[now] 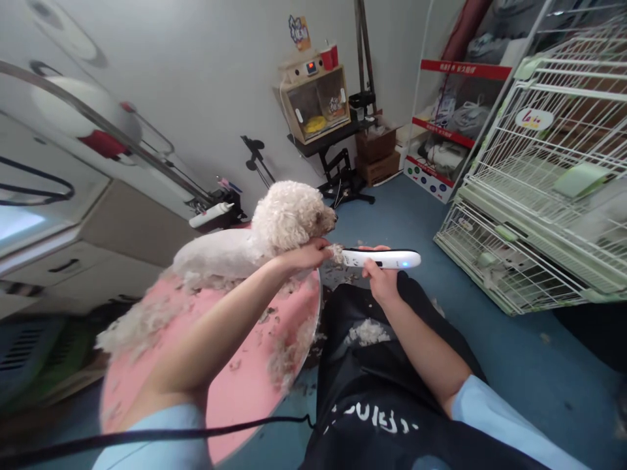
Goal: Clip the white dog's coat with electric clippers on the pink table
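A white curly-headed dog (289, 215) is on a round pink grooming table (240, 405), its body clipped short and its head turned to the right. My left hand (311, 253) is closed under the dog's chin, apparently around a front paw; a furry tuft shows just past my fingers. My right hand (382, 277) grips a white hair clipper (377, 259) with a blue light lit, its blade end against that tuft. Loose clipped fur (147, 323) lies in clumps along the table, and more cut fur (367, 333) rests on my dark apron (372, 378).
A wire cage (553, 163) with white animals inside stands at the right. Behind are a wooden-framed box (318, 104) on a black stand and a shelf unit (460, 68) with bags. A curved metal arm (93, 101) crosses the upper left. A black cord (161, 434) runs across the front.
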